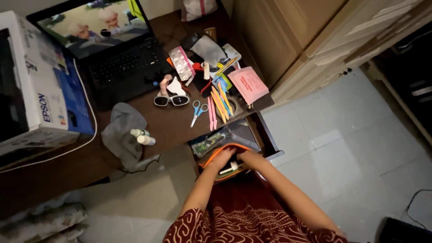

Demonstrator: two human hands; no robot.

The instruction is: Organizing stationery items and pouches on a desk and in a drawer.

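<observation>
Down low, both hands work inside an orange-edged pouch (pixel 223 150) that sits in an open drawer (pixel 265 135) under the desk (pixel 171 123).

Left hand (pixel 221 159) rests on the pouch's opening with a small white tube (pixel 229 168) just beside its fingers; whether it grips anything cannot be told. Right hand (pixel 251 158) reaches into the pouch, its fingers hidden, grip unclear. On the desk above lie blue-handled scissors (pixel 198 111), white sunglasses (pixel 172 100), pink and orange pens (pixel 218 105) and a laptop (pixel 119 58).
</observation>
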